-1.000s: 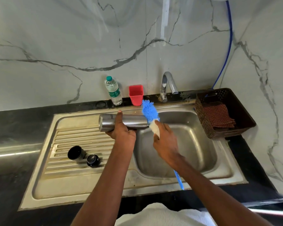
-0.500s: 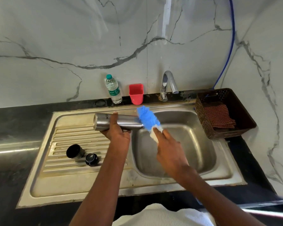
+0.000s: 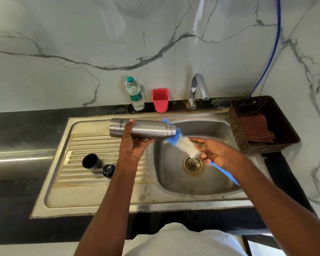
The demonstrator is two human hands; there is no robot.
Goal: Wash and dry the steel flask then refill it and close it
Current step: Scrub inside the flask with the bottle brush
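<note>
Sideways over the sink [image 3: 174, 196], flask [image 3: 142, 128] gripped in left hand [image 3: 135, 145], brush [image 3: 185, 145] clasped in right hand [image 3: 216, 154].

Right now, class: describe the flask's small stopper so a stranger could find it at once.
Start at the steel sink and look at its ribbed draining board on the left. Two dark pieces sit there; the stopper is the smaller one with a shiny top, right of the open black cup.

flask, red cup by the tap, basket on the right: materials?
Steel flask: brushed stainless steel by its grey sheen and soft streaked highlights. Red cup: probably plastic, opaque, matte, uniform colour. Basket: dark brown with perforated walls, likely moulded plastic imitating weave; too coarse to be sure.
</note>
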